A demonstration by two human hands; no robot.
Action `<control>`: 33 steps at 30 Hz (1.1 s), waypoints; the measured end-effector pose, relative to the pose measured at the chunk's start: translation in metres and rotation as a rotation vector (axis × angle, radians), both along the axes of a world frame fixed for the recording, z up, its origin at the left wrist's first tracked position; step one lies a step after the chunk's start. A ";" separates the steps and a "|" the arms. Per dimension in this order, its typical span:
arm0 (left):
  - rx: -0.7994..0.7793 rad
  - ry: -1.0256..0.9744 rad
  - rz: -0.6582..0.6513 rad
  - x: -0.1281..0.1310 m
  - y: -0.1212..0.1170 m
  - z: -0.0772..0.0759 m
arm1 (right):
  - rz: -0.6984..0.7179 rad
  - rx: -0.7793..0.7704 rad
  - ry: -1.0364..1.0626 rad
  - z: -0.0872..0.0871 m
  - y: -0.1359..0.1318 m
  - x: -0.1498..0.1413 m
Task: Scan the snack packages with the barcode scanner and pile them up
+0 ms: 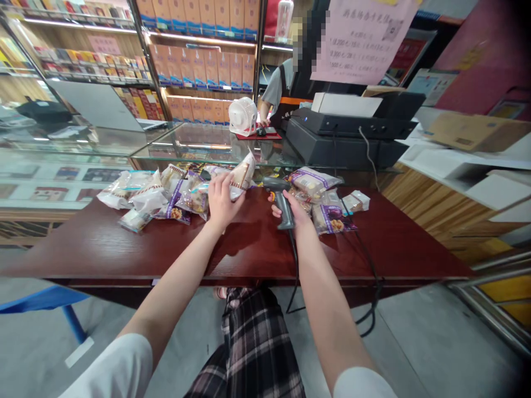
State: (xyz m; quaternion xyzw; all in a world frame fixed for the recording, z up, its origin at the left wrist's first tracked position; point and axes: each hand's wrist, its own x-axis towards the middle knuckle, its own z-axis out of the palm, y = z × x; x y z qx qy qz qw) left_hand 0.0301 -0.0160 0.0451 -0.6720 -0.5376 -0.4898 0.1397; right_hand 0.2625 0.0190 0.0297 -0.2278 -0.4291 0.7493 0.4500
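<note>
Left hand point(222, 202) pinches a wrapped pastry packet point(243, 174), held up over the pile. Right hand point(289, 213) is closed around a corded barcode scanner point(280, 202), just beside more snack packets point(314, 184) lying on the dark red worktop point(124, 249).

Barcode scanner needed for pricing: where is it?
Head view: the barcode scanner is in the right hand, just left of purple-labelled packets on the dark red table.

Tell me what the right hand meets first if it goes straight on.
Right hand: likely the clear plastic packet with purple label, though depth is unclear.
</note>
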 end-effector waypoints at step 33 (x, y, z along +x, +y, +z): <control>-0.497 1.010 0.129 -0.071 -0.006 0.088 | -0.054 -0.150 0.085 -0.009 0.005 0.006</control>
